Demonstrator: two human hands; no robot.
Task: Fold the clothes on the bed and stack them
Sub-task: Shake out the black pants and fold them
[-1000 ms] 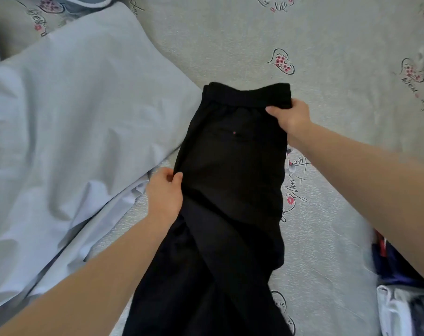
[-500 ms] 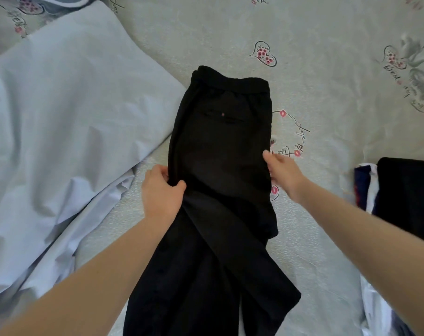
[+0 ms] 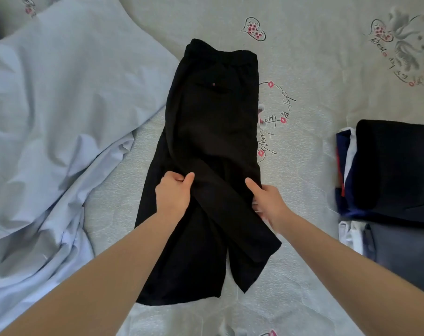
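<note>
Black trousers (image 3: 213, 132) lie flat on bed (image 3: 303, 57), waistband far end, legs toward me. My left hand (image 3: 173, 194) pinches fabric fold mid-length, thumb on top. My right hand (image 3: 266, 202) grips right edge, thumb out, fingers tucked beneath. Folded stack (image 3: 395, 170) at right, apart from trousers. Pale blue sheet (image 3: 60, 105) at left.

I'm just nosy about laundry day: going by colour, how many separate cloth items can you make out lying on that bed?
Black: 2, the trousers gripped by the left hand and right hand, and the top garment of the stack.
Pale blue: 1, the sheet.
Grey: 1, a folded piece.
Navy, white and red layers under the stack: edges only, too hidden to count.
Total: 4 clear items.
</note>
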